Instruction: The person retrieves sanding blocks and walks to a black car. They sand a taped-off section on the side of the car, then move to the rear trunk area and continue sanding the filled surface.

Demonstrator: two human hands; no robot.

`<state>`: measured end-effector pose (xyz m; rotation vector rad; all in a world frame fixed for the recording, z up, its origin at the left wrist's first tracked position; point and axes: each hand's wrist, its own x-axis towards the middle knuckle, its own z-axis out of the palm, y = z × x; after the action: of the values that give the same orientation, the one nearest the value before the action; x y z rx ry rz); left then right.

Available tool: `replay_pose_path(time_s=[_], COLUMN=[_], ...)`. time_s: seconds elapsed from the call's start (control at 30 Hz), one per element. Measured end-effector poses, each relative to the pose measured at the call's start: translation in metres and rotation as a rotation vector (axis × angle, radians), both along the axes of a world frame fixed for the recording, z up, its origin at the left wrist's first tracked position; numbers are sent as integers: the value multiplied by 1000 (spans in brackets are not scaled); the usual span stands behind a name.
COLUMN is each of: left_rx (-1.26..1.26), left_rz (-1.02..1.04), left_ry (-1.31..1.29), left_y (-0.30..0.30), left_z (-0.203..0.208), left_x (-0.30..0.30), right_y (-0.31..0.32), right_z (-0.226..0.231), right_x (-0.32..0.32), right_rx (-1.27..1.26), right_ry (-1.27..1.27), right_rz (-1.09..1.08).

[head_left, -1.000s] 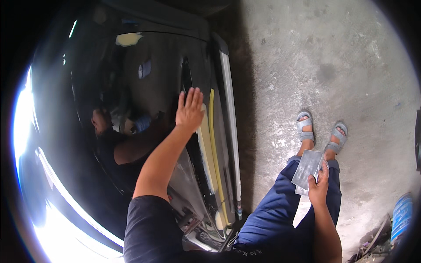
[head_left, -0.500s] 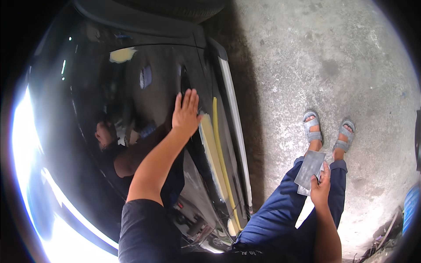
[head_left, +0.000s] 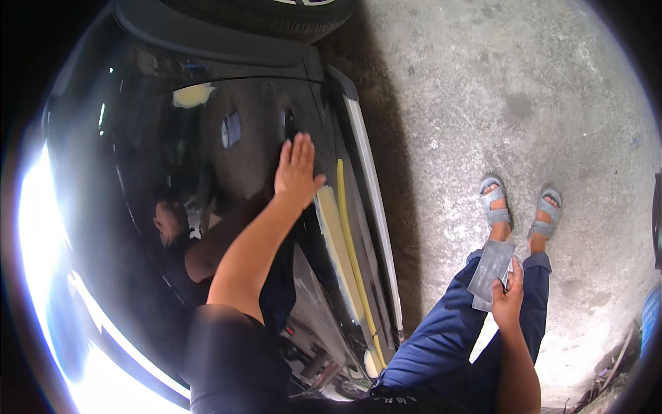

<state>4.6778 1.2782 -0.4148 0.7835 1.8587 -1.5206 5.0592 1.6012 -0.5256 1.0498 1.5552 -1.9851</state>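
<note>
My left hand (head_left: 296, 174) lies flat on the glossy black side panel (head_left: 238, 179) of a car, fingers stretched toward the wheel. Beside its thumb begins a long strip of pale yellow filler (head_left: 339, 245) on the lower panel, and a bright yellow line (head_left: 354, 265) runs along the strip. Low in front of my legs, my right hand (head_left: 507, 302) grips thin grey rectangular plates (head_left: 492, 268), one overlapping another. Their material cannot be told. Further up the panel is a smaller pale yellow filler patch (head_left: 193, 95).
A tyre (head_left: 289, 26) shows at the top, past the panel. A silver-edged sill (head_left: 373, 193) runs along the car's lower side. My sandalled feet (head_left: 498, 203) stand on the grey concrete floor (head_left: 476, 90). Debris (head_left: 610, 372) and something blue (head_left: 650, 317) lie at lower right.
My left hand has slid slightly along the panel toward the wheel, away from the filler strip. The view has shifted a little, showing more of the wheel. My right hand keeps the plates.
</note>
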Motion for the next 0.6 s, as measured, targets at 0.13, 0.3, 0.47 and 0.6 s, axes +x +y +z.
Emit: replay_pose_path(time_s=[0.13, 0.3, 0.47, 0.6], left_rx=[-87, -7, 65, 60], left_rz=[63, -28, -47, -50], left_ry=[-179, -124, 126, 186], left_y=[-13, -12, 8, 14], left_z=[9, 13, 0, -4], left_x=[54, 17, -74, -84], right_y=[-3, -6, 1, 6], right_z=[3, 1, 0, -2], right_x=[0, -2, -5, -1], right_rx=[24, 73, 28, 38], right_ry=[10, 60, 26, 35], right_rz=[13, 5, 5, 14])
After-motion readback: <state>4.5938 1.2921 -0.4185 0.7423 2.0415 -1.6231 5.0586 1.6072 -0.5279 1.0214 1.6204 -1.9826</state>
